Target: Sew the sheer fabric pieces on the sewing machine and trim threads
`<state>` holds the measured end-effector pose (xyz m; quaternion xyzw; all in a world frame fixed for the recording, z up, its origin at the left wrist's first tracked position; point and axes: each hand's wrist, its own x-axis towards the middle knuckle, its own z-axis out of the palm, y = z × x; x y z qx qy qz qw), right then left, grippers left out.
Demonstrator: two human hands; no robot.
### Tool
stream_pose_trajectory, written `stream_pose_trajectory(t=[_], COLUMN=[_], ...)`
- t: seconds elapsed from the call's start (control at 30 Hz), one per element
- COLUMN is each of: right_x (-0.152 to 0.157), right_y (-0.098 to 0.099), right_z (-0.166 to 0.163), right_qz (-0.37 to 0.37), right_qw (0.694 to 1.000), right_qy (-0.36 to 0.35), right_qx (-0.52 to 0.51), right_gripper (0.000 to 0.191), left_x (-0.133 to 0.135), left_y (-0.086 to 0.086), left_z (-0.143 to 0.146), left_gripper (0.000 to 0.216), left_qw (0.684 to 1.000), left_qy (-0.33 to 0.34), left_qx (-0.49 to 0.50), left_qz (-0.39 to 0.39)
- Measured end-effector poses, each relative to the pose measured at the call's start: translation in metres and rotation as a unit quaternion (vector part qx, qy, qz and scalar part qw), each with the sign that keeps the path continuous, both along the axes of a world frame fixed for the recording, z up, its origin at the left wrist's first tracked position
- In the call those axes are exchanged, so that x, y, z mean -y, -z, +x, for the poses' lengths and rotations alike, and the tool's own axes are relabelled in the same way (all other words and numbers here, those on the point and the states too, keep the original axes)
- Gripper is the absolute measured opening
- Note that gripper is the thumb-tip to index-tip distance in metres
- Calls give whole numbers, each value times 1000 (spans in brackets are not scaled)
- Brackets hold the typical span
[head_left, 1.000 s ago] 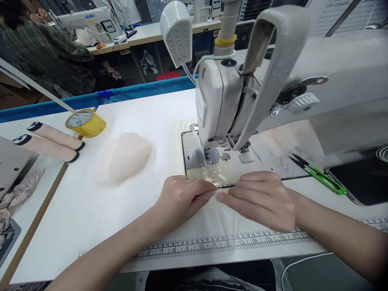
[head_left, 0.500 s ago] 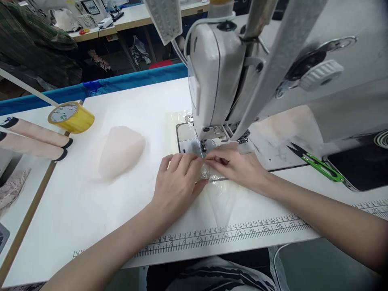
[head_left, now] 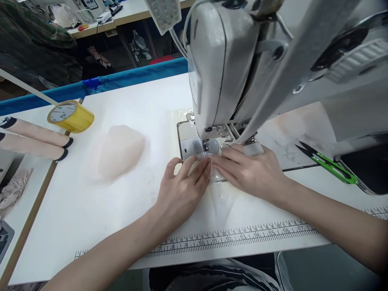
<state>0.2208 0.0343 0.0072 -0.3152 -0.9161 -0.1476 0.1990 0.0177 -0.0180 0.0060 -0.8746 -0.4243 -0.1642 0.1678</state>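
Observation:
My left hand (head_left: 181, 189) and my right hand (head_left: 251, 171) meet fingertip to fingertip just in front of the presser foot (head_left: 206, 148) of a white sewing machine (head_left: 218, 72). Both press and pinch a thin, pale, sheer piece of fabric (head_left: 222, 202) that trails toward me over the white table (head_left: 127, 226). The fingers of both hands are curled on the fabric's front edge at the metal needle plate (head_left: 189, 146).
A pale pink fabric pile (head_left: 119, 149) lies to the left. A yellow tape roll (head_left: 70, 116) and two pinkish rolls (head_left: 33, 139) sit at the far left. Green thread snips (head_left: 329, 165) lie at the right. A printed ruler (head_left: 230, 236) runs along the table's front edge.
Both hands have moved forward from the table's middle to the presser foot, bringing the sheer fabric's edge with them. My view has shifted closer to the machine.

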Motion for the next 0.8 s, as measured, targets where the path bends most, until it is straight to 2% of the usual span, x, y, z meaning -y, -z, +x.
stream_pose_trajectory(t=[0.17,0.4,0.8], right_x=[0,-5,-7], right_y=[5,9,9], right_z=[-1,0,0], right_qz=[-16,14,0], right_qw=[1000,1000,999], right_qy=[2,13,28], right_qx=[7,19,17], right_gripper=[25,25,26], left_x=[-3,-9,-13], left_y=[0,4,7], left_z=[-1,-3,-4], left_gripper=[26,28,28], left_qw=[1000,1000,998], left_qy=[-4,-12,-6], left_qx=[5,14,52], left_qz=[-13,-19,-34])
